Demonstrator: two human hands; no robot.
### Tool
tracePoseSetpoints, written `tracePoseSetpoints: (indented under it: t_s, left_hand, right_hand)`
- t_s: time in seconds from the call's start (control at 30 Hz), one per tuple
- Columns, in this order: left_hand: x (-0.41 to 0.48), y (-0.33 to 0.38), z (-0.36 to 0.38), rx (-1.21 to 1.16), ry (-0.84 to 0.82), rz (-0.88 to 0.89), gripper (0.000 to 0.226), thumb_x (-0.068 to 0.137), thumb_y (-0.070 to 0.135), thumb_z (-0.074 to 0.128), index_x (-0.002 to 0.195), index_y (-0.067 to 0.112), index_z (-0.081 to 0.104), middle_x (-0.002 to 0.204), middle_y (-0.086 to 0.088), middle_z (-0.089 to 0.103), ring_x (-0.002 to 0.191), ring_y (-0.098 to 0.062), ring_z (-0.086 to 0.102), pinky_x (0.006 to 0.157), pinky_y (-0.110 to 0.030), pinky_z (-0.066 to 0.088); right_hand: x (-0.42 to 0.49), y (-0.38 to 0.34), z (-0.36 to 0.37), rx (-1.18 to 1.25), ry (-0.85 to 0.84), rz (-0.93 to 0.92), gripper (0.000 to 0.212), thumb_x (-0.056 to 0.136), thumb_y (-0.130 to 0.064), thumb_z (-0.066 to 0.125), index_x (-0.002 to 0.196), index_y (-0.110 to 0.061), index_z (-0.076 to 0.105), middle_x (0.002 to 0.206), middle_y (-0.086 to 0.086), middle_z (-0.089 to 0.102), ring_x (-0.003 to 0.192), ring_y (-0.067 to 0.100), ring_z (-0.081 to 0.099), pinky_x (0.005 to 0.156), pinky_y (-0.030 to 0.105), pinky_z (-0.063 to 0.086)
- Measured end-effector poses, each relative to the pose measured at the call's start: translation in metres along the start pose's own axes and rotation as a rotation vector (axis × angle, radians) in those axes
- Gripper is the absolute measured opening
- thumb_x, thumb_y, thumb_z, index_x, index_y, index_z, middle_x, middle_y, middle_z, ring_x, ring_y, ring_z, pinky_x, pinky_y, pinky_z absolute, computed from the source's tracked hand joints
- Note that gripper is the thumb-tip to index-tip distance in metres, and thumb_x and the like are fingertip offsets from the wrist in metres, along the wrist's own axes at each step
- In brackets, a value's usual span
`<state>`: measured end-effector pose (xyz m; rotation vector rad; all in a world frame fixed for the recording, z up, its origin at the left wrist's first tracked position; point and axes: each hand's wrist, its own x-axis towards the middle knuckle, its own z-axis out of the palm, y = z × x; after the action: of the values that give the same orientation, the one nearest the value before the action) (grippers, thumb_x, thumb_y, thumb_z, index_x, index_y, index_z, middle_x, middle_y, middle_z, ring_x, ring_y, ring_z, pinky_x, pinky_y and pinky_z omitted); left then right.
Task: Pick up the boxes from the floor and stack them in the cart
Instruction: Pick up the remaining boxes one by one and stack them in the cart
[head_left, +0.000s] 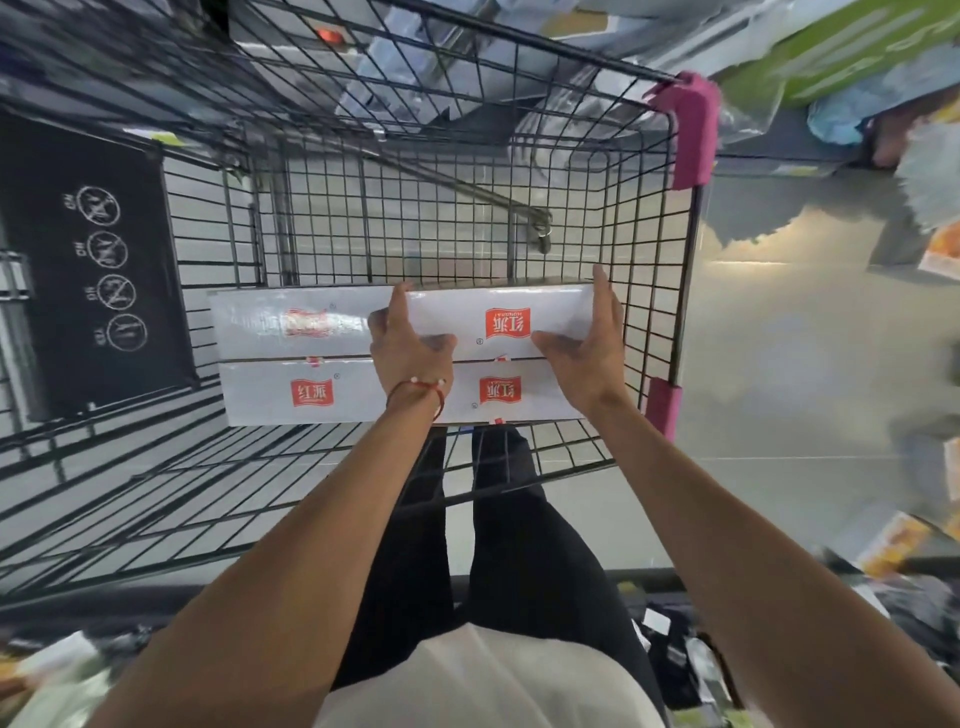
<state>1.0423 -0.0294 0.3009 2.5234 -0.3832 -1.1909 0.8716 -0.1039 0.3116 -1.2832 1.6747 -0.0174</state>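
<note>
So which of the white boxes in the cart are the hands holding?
The far right box, gripped at its ends between left hand and right hand; the other boxes have no fingers round them.

A cart (467, 208) of thin dark metal wire, with pink plastic corner caps (691, 130). White boxes (260, 395) look smooth and glossy. The pale floor (779, 364) is smooth and shiny. A red cord bracelet (415, 389).

Bare cart floor (441, 234) beyond boxes (260, 395), wire walls (654, 270) around.
</note>
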Motion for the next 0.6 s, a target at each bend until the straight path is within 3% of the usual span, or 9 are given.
tracePoseSetpoints:
  t_s: [0.17, 0.27, 0.33, 0.43, 0.5, 0.6]
  left_hand:
    - [-0.001, -0.007, 0.005, -0.027, -0.008, 0.009, 0.086, 0.082, -0.005, 0.062, 0.156, 0.023, 0.028, 0.14, -0.008, 0.042, 0.129, -0.026, 0.049, 0.095, -0.022, 0.043]
    - [-0.009, -0.009, 0.003, -0.073, -0.042, 0.035, 0.089, 0.083, -0.008, 0.059, 0.158, 0.024, 0.024, 0.147, -0.007, 0.037, 0.136, -0.027, 0.044, 0.106, -0.028, 0.041]
    - [-0.016, -0.007, 0.0, -0.092, -0.063, 0.054, 0.087, 0.085, -0.007, 0.061, 0.158, 0.023, 0.025, 0.151, -0.007, 0.034, 0.139, -0.027, 0.041, 0.114, -0.038, 0.04]
    - [-0.027, -0.005, -0.006, -0.069, -0.066, 0.086, 0.078, 0.087, -0.005, 0.064, 0.155, 0.018, 0.033, 0.153, -0.008, 0.033, 0.141, -0.026, 0.04, 0.119, -0.036, 0.033]
    - [-0.034, -0.005, -0.013, -0.065, -0.049, 0.093, 0.071, 0.088, -0.003, 0.063, 0.152, 0.015, 0.039, 0.152, -0.01, 0.036, 0.14, -0.027, 0.042, 0.119, -0.036, 0.032]
    - [-0.044, -0.006, -0.026, -0.123, -0.036, 0.093, 0.062, 0.09, -0.002, 0.062, 0.148, 0.014, 0.044, 0.148, -0.01, 0.042, 0.134, -0.028, 0.049, 0.117, -0.04, 0.037]
  right_hand:
    - [0.007, 0.007, 0.002, -0.066, -0.074, -0.019, 0.105, 0.084, -0.006, 0.079, 0.164, -0.029, 0.014, 0.164, -0.002, 0.023, 0.148, 0.023, 0.034, 0.121, 0.048, 0.039]
    - [0.007, 0.009, -0.002, -0.12, -0.11, -0.033, 0.1, 0.089, -0.002, 0.071, 0.164, -0.032, 0.013, 0.168, 0.001, 0.015, 0.149, 0.03, 0.033, 0.119, 0.054, 0.041]
    - [0.002, 0.007, -0.006, -0.13, -0.129, -0.039, 0.093, 0.093, -0.001, 0.065, 0.164, -0.032, 0.014, 0.17, 0.003, 0.01, 0.151, 0.033, 0.032, 0.117, 0.053, 0.043]
    - [-0.012, 0.007, -0.013, -0.148, -0.146, -0.053, 0.08, 0.098, -0.006, 0.063, 0.163, -0.028, 0.022, 0.171, 0.005, 0.009, 0.153, 0.032, 0.031, 0.121, 0.046, 0.039]
    - [-0.024, 0.007, -0.018, -0.151, -0.155, -0.063, 0.071, 0.1, -0.009, 0.063, 0.161, -0.024, 0.03, 0.17, 0.005, 0.015, 0.15, 0.028, 0.035, 0.122, 0.037, 0.037]
    - [-0.044, 0.005, -0.026, -0.091, -0.112, -0.1, 0.058, 0.101, -0.012, 0.063, 0.155, -0.017, 0.042, 0.162, 0.004, 0.033, 0.144, 0.023, 0.043, 0.121, 0.035, 0.038]
